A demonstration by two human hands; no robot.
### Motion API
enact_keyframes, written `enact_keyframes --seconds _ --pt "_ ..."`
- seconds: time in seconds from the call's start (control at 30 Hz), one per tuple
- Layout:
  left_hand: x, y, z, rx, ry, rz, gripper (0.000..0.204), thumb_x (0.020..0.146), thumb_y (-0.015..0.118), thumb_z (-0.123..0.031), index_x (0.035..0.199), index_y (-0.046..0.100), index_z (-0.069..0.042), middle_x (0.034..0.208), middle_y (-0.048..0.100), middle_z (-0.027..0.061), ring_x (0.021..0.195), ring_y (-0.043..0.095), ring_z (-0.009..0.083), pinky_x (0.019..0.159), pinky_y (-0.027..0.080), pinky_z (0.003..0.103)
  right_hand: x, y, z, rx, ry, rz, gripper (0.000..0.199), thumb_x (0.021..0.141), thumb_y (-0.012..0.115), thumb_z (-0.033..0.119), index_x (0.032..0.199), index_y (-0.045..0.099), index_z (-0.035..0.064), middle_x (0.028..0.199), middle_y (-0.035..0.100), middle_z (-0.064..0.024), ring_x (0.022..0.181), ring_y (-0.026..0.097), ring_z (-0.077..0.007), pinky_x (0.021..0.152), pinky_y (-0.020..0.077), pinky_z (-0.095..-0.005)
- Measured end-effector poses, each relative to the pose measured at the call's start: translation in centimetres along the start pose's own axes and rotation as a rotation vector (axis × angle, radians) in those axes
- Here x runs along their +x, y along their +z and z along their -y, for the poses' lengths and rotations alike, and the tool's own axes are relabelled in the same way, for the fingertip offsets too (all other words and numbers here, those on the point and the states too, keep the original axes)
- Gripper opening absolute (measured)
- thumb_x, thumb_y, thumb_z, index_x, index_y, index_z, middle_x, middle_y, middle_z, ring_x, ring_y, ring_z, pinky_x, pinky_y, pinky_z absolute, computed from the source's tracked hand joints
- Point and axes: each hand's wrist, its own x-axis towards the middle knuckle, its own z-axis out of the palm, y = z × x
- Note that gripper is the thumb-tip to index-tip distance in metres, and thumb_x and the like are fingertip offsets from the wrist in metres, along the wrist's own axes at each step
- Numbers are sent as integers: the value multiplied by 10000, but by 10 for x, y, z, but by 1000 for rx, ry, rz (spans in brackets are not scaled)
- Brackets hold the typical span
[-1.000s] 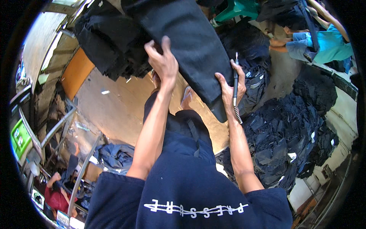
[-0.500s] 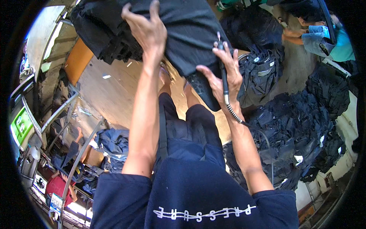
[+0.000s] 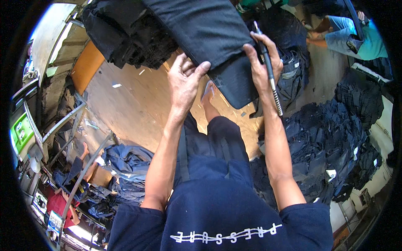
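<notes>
A dark trouser leg (image 3: 205, 29) is drawn over a narrow black padded board (image 3: 236, 85), whose rounded end sticks out below the hem. My left hand (image 3: 183, 81) is at the left edge of the cloth, its fingers curled and its thumb against the fabric. At the opposite edge, my right hand (image 3: 264, 73) holds a pen-shaped corded tool (image 3: 266, 58) across its fingers. The tool's thin metal tip points away from me, and a spring sleeve covers its cord along my wrist. My right thumb touches the cloth near the hem.
A bunched heap of black garments (image 3: 125, 37) hangs at the upper left. Dark garments form a big pile (image 3: 318, 142) on the right. Blue clothes (image 3: 125, 159) lie lower left, near a person in red (image 3: 56, 205). Another person (image 3: 372, 46) sits at the upper right.
My left hand has come down off the top of the cloth to its left edge near the hem. My right hand has moved up and right with the tool.
</notes>
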Motion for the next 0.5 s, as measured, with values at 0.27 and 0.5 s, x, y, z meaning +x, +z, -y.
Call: enact_keyframes --seconds 0.27,0.5 --pt "-3 -3 10 274 156 -87 784 873 951 -133 1494 533 101 1019 790 164 897 774 162 768 634 267 -40 -1 5 206 -257 72 322 1099 643 171 1354 689 -20 1184 815 -183 1219 758 -326 1150 529 -447" --pt "-3 -13 32 292 360 -4 714 933 869 -34 1550 521 61 1030 791 139 912 778 154 827 663 287 -64 -2 -4 59 -440 188 292 915 760 98 1155 770 -69 1095 808 -215 1140 794 -382 1090 591 -545"
